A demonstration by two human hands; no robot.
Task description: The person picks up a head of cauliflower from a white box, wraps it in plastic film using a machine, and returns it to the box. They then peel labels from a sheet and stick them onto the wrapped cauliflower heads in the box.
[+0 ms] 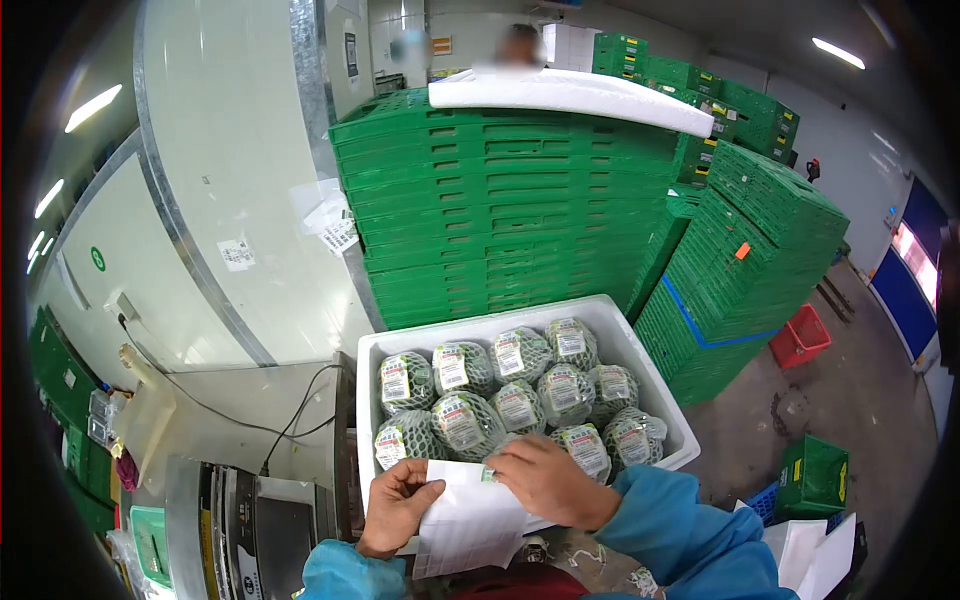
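Note:
My left hand [397, 505] grips the left edge of a white paper sheet [470, 525] held against the near wall of a white foam box [640, 352]. My right hand [548, 480] lies flat on the sheet's upper right corner, pressing a small green-marked label. The box holds several round green fruits [465, 420] wrapped in white foam netting, each with a printed label. Both sleeves are blue.
Tall stacks of green plastic crates [500, 210] stand behind the box, with a white foam lid [570, 92] on top. More crates [750, 260] lean at right, beside a red basket [800, 338]. A scale or printer [260, 530] sits at lower left. A person stands far behind.

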